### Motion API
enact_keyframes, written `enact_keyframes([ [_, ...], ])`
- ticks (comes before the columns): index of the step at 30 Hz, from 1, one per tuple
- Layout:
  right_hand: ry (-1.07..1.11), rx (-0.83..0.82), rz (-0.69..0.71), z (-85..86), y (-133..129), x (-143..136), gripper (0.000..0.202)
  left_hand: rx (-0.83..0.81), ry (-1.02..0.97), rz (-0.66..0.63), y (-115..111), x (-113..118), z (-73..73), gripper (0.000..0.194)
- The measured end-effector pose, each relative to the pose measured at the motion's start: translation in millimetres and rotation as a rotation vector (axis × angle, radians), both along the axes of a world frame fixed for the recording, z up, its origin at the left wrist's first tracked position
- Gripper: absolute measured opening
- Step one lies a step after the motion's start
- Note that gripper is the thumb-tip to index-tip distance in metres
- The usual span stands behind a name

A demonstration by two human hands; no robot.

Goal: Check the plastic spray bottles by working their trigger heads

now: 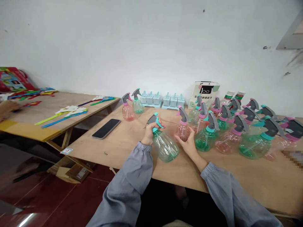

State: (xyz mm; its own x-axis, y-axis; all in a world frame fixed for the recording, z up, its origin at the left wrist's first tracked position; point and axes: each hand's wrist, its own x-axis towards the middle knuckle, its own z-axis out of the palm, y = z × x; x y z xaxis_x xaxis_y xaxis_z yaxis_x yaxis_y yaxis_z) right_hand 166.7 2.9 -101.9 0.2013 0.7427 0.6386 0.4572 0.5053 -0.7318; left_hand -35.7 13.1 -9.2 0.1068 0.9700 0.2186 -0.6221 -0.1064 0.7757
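My left hand [149, 131] is wrapped round the neck of a green see-through spray bottle [165, 147], below its grey head and turquoise trigger. This bottle is tilted, its base pointing toward the lower right. My right hand [188, 141] curls round the lower body of a pink spray bottle [181, 130], which stands upright with a grey head and pink trigger. Some of the right fingers are hidden behind it. Close to the right hand stands another green spray bottle [205, 138]. Farther left, a pink spray bottle [128, 112] and a green one [138, 105] stand together.
Several more pink and green spray bottles [254, 146] crowd the right side of the wooden table [132, 148]. A phone [106, 128] lies at left. Pale blue popsicle moulds [174, 101] and a box [204, 93] stand by the wall. Another person's hand [8, 108] shows at the neighbouring table [50, 102].
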Motion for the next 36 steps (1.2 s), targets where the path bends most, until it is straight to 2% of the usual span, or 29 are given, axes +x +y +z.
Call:
enact_keyframes([
  [2, 0.002, 0.005, -0.007, -0.3, 1, 0, 0.082, -0.018, -0.014, 0.027, 2, 0, -0.9, 0.014],
  [7, -0.007, 0.007, -0.016, -0.3, 2, -2, 0.082, 0.021, -0.041, -0.009, 3, -1, 0.7, 0.029],
  [13, -0.020, 0.008, -0.016, -1.5, 3, -1, 0.083, -0.035, -0.012, 0.083, 5, -8, -2.0, 0.013],
  [19, -0.032, 0.015, -0.019, -1.8, 3, 0, 0.082, 0.018, 0.025, 0.087, 2, -9, 1.0, 0.029],
  [25, -0.007, 0.011, -0.008, -0.7, 2, -1, 0.081, -0.050, -0.014, 0.187, 8, -13, -2.4, 0.012],
  [32, 0.000, 0.008, -0.008, 0.3, 2, -3, 0.081, 0.040, 0.072, 0.174, 3, -13, 4.2, 0.025],
  [36, -0.004, 0.006, -0.006, 0.4, 1, -3, 0.081, 0.066, 0.052, 0.215, 3, -12, 4.2, 0.015],
])
